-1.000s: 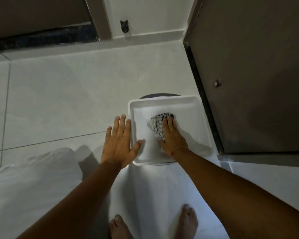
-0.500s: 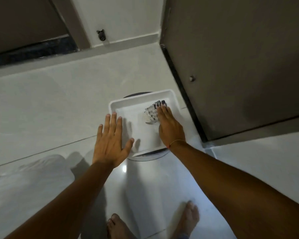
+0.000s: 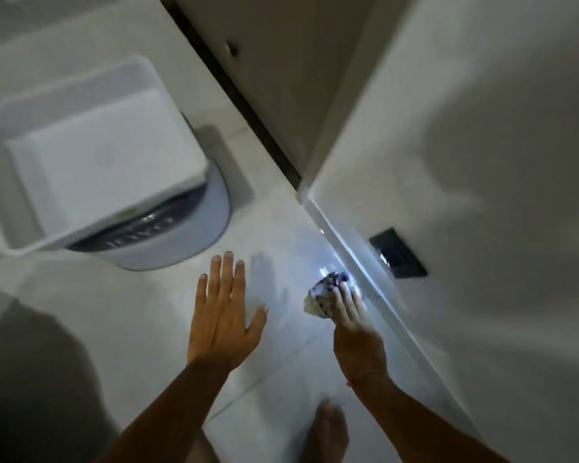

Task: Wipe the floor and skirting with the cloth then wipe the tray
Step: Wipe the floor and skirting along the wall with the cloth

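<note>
My right hand (image 3: 356, 329) presses a bunched checked cloth (image 3: 325, 294) onto the pale tiled floor (image 3: 281, 379), right beside the white skirting (image 3: 358, 259) at the foot of the wall. My left hand (image 3: 223, 312) is flat on the floor with fingers spread, holding nothing, a little left of the cloth. The white plastic tray (image 3: 27, 215) sits at the upper left, on top of a round grey device (image 3: 198, 238). Nothing lies in the tray.
A dark door (image 3: 281, 61) with a small knob stands at the top, its edge meeting the white wall (image 3: 482, 162). A black wall socket (image 3: 398, 253) sits low on that wall. My bare foot (image 3: 325, 429) is at the bottom. A dark shadow covers the lower left.
My right hand took the cloth out of the tray and down to the floor by the skirting. My left hand left the tray's side. The view swung right and closer.
</note>
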